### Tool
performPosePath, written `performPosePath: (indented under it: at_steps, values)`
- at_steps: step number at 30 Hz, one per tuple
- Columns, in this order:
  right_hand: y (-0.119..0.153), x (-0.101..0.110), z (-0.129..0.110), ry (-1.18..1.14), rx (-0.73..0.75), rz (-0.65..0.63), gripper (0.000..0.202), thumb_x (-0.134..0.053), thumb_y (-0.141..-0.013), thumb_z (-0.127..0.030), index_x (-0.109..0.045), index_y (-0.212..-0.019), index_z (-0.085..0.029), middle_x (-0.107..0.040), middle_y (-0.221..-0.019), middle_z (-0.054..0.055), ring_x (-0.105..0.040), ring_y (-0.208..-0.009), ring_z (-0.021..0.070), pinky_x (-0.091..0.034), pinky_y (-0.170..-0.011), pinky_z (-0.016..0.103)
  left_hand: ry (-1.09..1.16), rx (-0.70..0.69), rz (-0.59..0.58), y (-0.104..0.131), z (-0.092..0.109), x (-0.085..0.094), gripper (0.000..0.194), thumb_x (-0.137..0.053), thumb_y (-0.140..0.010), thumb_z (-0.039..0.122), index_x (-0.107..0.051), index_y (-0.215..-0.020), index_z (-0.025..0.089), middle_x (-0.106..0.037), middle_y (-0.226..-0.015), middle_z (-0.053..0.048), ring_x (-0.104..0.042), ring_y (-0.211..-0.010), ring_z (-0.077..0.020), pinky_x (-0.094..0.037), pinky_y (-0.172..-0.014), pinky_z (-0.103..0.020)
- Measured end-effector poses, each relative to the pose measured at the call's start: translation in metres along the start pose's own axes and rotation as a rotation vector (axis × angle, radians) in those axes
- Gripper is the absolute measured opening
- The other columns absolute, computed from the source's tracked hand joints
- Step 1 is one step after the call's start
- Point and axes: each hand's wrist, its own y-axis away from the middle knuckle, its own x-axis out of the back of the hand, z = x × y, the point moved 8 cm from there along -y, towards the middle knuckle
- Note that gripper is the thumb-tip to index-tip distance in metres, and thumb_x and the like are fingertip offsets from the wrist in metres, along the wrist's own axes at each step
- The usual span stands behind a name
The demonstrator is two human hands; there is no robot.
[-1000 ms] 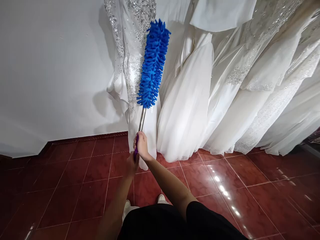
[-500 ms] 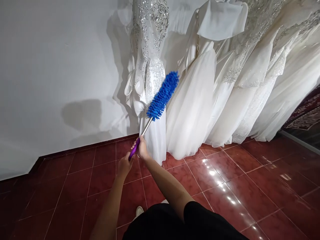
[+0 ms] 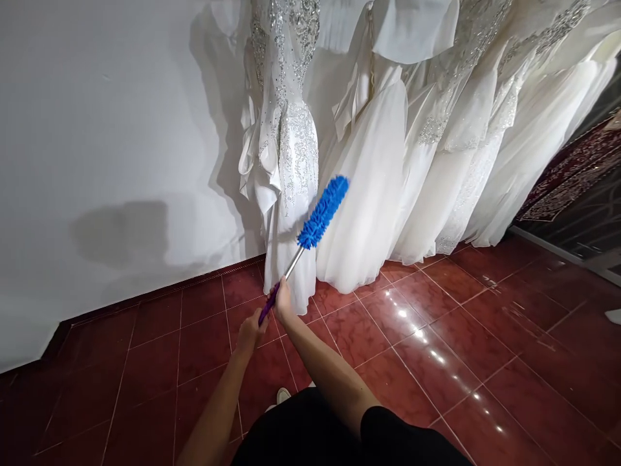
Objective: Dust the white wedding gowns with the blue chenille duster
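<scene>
Both hands grip the purple handle of a duster (image 3: 323, 212) with a fluffy blue head and a short metal shaft. My left hand (image 3: 251, 332) is closed around the lower end of the handle. Higher up, near the shaft, my right hand (image 3: 283, 301) is wrapped round it. The duster slants up and to the right. Its blue head appears in front of a beaded white dress (image 3: 297, 149) and a full-skirted white gown (image 3: 366, 213); whether it touches either, I cannot tell.
More white gowns (image 3: 456, 175) hang in a row to the right, hems close to the red tiled floor (image 3: 388, 382). A plain white wall (image 3: 111, 129) with a dark red skirting is on the left. A dark patterned rug or cloth (image 3: 572, 171) shows at far right.
The duster's head has moved lower in view, and both hands have shifted slightly down and right. The view has turned a little to the right. Both hands keep hold of the handle.
</scene>
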Motion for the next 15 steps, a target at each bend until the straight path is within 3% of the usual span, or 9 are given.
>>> performPosePath:
  at_steps: [5,8,11,15]
  values:
    - [0.006,-0.042,-0.081,-0.063,0.174,-0.235,0.043,-0.046,-0.102,-0.062,-0.042,-0.083,-0.024,-0.049,-0.060,-0.005,-0.048,-0.045,0.0113,-0.042,-0.044,0.022,0.196,-0.070,0.151,-0.031,0.046,0.031,0.028,-0.045,-0.103,0.040,-0.065,-0.104,0.021,-0.070,-0.080,-0.004,-0.063,-0.069,-0.0183,-0.041,-0.066,-0.027]
    - [0.002,-0.053,-0.109,-0.031,0.151,-0.307,0.042,-0.048,-0.102,-0.061,-0.042,-0.084,-0.024,-0.049,-0.058,-0.005,-0.048,-0.044,0.0111,-0.042,-0.044,0.022,0.250,-0.049,0.214,-0.042,0.063,0.039,0.030,-0.046,-0.104,0.043,-0.065,-0.107,0.020,-0.070,-0.080,-0.004,-0.064,-0.071,-0.0181,-0.040,-0.064,-0.025]
    - [-0.007,-0.051,-0.111,-0.025,0.073,-0.324,0.039,-0.046,-0.105,-0.058,-0.043,-0.085,-0.024,-0.050,-0.058,-0.005,-0.049,-0.044,0.0117,-0.041,-0.043,0.022,0.233,-0.007,0.225,-0.045,0.067,0.035,0.031,-0.047,-0.104,0.043,-0.066,-0.107,0.019,-0.068,-0.079,-0.004,-0.064,-0.071,-0.0181,-0.037,-0.062,-0.025]
    - [-0.023,-0.029,-0.084,-0.051,-0.045,-0.267,0.038,-0.040,-0.107,-0.055,-0.042,-0.086,-0.024,-0.049,-0.058,-0.004,-0.049,-0.044,0.0135,-0.040,-0.042,0.023,0.121,0.084,0.131,-0.043,0.055,0.016,0.031,-0.047,-0.105,0.045,-0.066,-0.104,0.020,-0.069,-0.078,-0.003,-0.064,-0.071,-0.0174,-0.034,-0.061,-0.024]
